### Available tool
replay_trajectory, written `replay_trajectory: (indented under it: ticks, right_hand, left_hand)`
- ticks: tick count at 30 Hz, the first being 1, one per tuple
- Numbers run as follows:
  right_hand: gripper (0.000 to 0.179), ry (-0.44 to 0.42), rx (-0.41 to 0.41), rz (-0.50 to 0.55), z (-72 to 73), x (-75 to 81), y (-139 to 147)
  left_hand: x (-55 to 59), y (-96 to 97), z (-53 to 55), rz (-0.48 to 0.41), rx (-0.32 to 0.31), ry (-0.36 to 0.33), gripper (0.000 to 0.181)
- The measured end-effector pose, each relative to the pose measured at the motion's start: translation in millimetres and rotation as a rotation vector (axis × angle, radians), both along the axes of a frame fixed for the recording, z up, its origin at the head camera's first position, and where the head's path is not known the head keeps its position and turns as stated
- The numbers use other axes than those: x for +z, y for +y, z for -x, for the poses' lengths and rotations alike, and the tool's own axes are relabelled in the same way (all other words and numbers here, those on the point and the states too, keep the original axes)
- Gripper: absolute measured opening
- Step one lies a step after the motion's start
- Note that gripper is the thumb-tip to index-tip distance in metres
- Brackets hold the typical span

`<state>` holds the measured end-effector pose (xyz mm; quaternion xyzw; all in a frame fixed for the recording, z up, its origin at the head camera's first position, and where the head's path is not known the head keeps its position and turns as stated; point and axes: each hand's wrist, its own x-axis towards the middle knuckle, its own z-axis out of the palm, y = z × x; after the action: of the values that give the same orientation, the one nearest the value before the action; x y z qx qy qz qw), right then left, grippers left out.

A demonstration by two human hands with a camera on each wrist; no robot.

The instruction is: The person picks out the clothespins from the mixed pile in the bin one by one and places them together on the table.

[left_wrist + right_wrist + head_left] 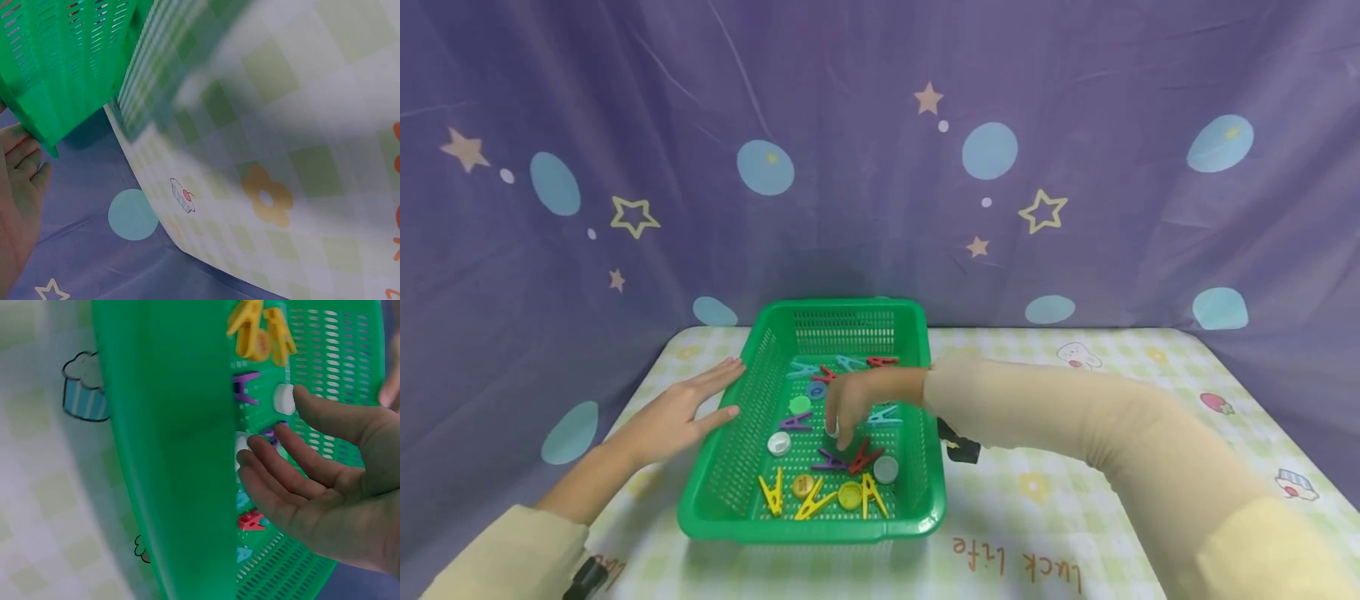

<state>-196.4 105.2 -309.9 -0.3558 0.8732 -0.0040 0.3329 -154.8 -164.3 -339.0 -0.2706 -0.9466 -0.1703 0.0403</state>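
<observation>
A green plastic basket [812,529] holds clothespins and bottle caps. My left hand [681,417] rests against its left rim with fingers extended. In the left wrist view, that hand's fingers lie along the basket's edge. My right hand [850,404] reaches down inside, over the middle of the basket floor. The right wrist view shows its thumb apart from its loosely bent fingers, with nothing between them. A white cap [241,445] shows just past those fingertips. Close by are another white cap [779,443], a purple clothespin [829,460] and a red clothespin [866,457].
Yellow clothespins [815,500] and a yellow cap [850,496] lie at the basket's near end. Light blue clothespins [805,369] and red ones are at the far end. A checked cloth [1037,500] covers the table; a purple curtain [865,225] hangs behind.
</observation>
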Motion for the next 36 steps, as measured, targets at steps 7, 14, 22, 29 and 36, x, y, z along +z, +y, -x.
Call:
replay_trajectory:
  ticks: [7, 14, 22, 29, 36]
  right_hand:
    - [0.028, 0.133, 0.331, -0.311, 1.1, -8.4, -11.3]
    - [0.022, 0.071, 0.304, -0.381, -2.4, -20.2, -9.7]
    - [0.019, 0.213, 0.292, -0.306, -14.1, -26.9, -3.7]
    - [0.015, 0.219, 0.362, -0.293, -14.0, -23.0, -4.1]
    - [0.013, 0.162, 0.354, -0.336, -4.4, -11.0, -2.7]
  left_hand:
    - [-1.8, -0.6, 1.9, -0.006, 0.004, -0.005, 0.061]
    - [-2.0, -0.1, 1.8, -0.008, 0.006, -0.012, 0.061]
    - [-1.0, -0.4, 1.2, -0.015, 0.007, 0.002, 0.060]
    - [-1.8, -1.3, 1.8, -0.017, 0.004, 0.007, 0.060]
    - [-3.8, -2.4, 2.6, -0.013, 0.003, 0.021, 0.060]
